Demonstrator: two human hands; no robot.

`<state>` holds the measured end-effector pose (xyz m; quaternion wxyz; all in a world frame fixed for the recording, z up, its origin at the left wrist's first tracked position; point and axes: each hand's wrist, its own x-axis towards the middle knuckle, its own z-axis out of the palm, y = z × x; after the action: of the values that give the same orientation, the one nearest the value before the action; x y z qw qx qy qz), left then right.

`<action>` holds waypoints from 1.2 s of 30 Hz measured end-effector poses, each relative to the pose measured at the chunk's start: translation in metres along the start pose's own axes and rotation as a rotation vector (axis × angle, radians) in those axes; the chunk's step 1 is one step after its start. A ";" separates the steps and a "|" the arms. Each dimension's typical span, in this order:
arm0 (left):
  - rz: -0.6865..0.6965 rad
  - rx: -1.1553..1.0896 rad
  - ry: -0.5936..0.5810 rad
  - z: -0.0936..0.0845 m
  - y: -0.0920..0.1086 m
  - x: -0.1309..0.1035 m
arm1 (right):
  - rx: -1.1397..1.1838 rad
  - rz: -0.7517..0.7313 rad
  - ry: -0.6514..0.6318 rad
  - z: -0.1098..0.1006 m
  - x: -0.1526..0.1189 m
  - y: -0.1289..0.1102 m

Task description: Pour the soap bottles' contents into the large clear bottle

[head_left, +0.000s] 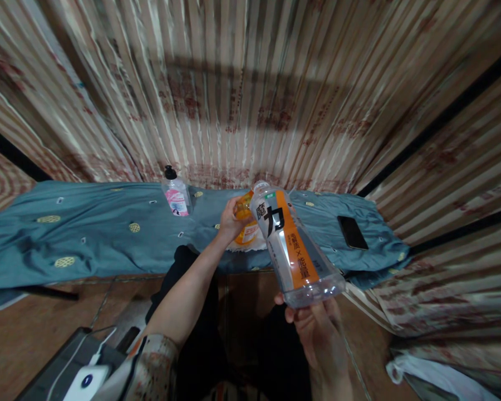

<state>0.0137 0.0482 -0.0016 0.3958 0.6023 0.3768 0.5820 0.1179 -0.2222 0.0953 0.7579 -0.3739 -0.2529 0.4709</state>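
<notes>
A large clear bottle (294,245) with an orange and silver label tilts in front of me, its neck up and to the left and its base toward me. My right hand (313,323) grips it at the base. Near the bottle's neck, my left hand (232,218) is closed round an orange translucent object (243,207), partly covered by my fingers. Just below that, an orange container (247,234) with a label sits on something white on the blue-green cloth (108,234). Whether the bottle's neck touches the orange object is unclear.
Left on the cloth stands a clear bottle (176,195) with a black cap and pink label. A black phone (353,232) lies on the right. Striped curtains (242,100) hang behind and at the sides. A white device (87,381) with a cable is at the lower left.
</notes>
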 end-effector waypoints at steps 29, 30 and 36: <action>-0.026 0.000 -0.017 -0.001 0.000 0.000 | -0.035 0.004 0.029 -0.003 -0.001 0.001; -0.031 -0.006 -0.015 -0.001 0.001 0.000 | -0.041 0.002 0.036 -0.003 -0.001 0.001; -0.008 0.000 -0.009 -0.001 0.003 -0.001 | -0.069 -0.003 0.053 -0.002 -0.002 0.001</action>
<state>0.0130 0.0462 0.0008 0.3997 0.6033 0.3774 0.5778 0.1181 -0.2241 0.0938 0.7517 -0.4118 -0.2496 0.4506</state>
